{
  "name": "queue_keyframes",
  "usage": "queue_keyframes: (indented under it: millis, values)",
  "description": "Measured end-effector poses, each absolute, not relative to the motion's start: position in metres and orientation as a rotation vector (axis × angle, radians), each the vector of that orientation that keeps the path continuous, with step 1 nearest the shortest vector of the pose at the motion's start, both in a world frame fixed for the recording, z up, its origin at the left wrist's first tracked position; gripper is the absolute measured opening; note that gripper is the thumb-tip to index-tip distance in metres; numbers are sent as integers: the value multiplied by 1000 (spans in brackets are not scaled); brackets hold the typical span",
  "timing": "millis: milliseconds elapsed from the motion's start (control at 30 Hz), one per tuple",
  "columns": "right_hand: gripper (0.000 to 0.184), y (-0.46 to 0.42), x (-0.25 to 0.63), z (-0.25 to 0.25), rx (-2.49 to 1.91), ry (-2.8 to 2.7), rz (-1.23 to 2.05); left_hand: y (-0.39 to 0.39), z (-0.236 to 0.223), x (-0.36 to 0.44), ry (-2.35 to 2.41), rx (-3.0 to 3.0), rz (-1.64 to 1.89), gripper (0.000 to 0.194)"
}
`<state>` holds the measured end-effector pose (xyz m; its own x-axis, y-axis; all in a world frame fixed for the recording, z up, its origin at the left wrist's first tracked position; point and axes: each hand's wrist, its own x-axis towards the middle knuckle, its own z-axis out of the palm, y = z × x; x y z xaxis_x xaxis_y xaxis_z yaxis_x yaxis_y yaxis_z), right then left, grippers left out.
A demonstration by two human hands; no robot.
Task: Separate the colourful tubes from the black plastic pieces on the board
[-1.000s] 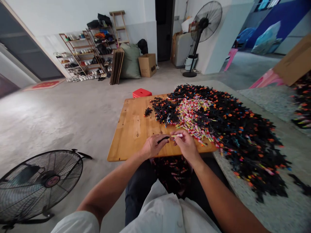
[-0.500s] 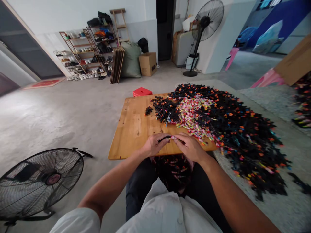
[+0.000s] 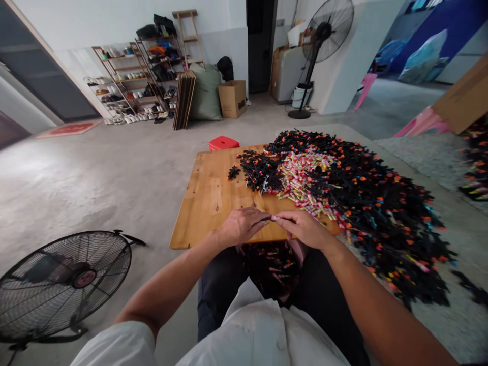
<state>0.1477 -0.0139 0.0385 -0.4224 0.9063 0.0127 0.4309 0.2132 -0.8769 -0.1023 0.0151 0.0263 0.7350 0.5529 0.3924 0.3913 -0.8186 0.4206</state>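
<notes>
Over the near edge of the wooden table [image 3: 202, 203], my left hand [image 3: 241, 224] is closed on a small black piece [image 3: 267, 218], most of it hidden by the fingers. My right hand [image 3: 299, 226] pinches the other end of it, where a bit of pink shows. The fingertips of both hands almost meet. Just beyond them lies a heap of small pink, white and yellow wrapped tubes [image 3: 305, 175]. Around that heap spreads a large pile of black pieces with orange tips [image 3: 381, 203]. One black piece [image 3: 233, 172] lies apart on the boards.
Between my knees is a container of similar dark pieces [image 3: 272, 267]. A floor fan [image 3: 84, 278] stands at the left, a red stool [image 3: 224, 143] behind the table. Farther back are a standing fan [image 3: 323, 31], a cardboard box [image 3: 232, 99] and shoe racks [image 3: 129, 79].
Both hands stay together over the table edge. My right fingers have shifted along the piece to its pink end, and less of the black piece shows now.
</notes>
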Motion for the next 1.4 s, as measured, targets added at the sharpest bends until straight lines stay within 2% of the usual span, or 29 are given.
queue_keyframes:
  millis: [133, 333, 433, 700, 1133, 1400]
  values:
    - [40, -17, 148, 42, -1209, -1931, 1128, 15, 27, -102, 713, 2628, 803, 38]
    - [45, -20, 151, 25, -1095, -1659, 1521, 11, 29, -101, 668, 2721, 821, 39]
    - [44, -21, 151, 22, -1091, -1596, 1582, 11, 30, -101, 685, 2847, 759, 40]
    - [45, -25, 149, 27, -1263, -1796, 1445, 12, 28, -102, 668, 3048, 643, 43]
    - [39, -32, 142, 27, -1329, -1914, 1265, 20, 22, -106, 591, 2932, 500, 47]
    - [51, -35, 148, 18, -1249, -1861, 1371, 17, 30, -105, 624, 2932, 441, 46]
